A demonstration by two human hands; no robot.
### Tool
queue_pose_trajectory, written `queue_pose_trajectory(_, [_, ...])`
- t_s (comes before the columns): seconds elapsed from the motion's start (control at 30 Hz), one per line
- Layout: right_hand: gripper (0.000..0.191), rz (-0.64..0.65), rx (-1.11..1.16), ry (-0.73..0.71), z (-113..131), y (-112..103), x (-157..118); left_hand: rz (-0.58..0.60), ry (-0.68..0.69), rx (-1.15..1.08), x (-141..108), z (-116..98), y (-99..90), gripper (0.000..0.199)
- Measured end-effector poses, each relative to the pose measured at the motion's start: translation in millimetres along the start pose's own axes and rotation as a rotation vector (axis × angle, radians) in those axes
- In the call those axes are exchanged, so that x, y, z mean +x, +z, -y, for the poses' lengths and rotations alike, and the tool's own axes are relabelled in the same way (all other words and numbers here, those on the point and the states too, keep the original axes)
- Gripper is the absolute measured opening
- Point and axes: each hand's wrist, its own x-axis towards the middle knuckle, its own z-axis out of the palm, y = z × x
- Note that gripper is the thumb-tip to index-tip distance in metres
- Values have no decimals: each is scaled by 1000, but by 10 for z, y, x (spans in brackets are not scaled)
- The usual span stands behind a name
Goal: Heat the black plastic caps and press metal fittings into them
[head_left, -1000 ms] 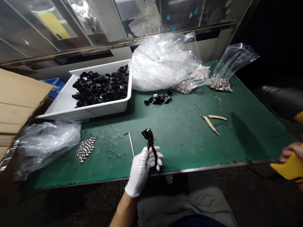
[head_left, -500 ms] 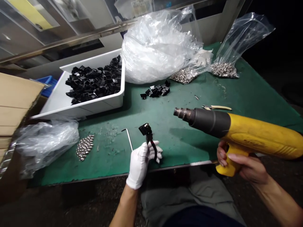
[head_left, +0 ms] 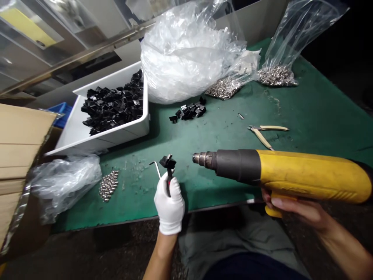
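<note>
My left hand (head_left: 169, 208), in a white glove, is shut on a thin black cable whose end carries a small black plastic fitting (head_left: 168, 161), held upright above the green mat. My right hand (head_left: 294, 206), bare, grips the handle of a yellow heat gun (head_left: 285, 171). Its metal nozzle (head_left: 201, 158) points left at the fitting, with a gap of air between them. The glove fingers hide most of the cable.
A white tub (head_left: 128, 130) holds several black plastic pieces, and more lie loose (head_left: 188, 111) on the green mat (head_left: 309, 116). Also there: an Allen key (head_left: 155, 167), silver fittings (head_left: 108, 186), pliers (head_left: 262, 131), plastic bags (head_left: 186, 54), cardboard box (head_left: 17, 155).
The heat gun has come in from the right edge, and its nozzle now sits close to the black fitting. The left hand has stayed shut on the cable, and the view has tilted.
</note>
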Motion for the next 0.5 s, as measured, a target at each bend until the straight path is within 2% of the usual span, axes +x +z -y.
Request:
queue_pose_trajectory(0.13, [26,-73,-12,55,-45,31,-70,-207,255,304,-16,94,150,37])
queue_pose_trajectory(0.23, [26,-71,-12,73,-130,6,-115,-264,290,395,-51,92,211,40])
queue_pose_trajectory(0.4, [33,-124,-43,96,-242,-42,-165,-325,318,469,-155,142,171,42])
queue_pose_trajectory(0.5, [36,-79,-47,52,-219,-53,-147,-357,344,486,-232,231,149,42])
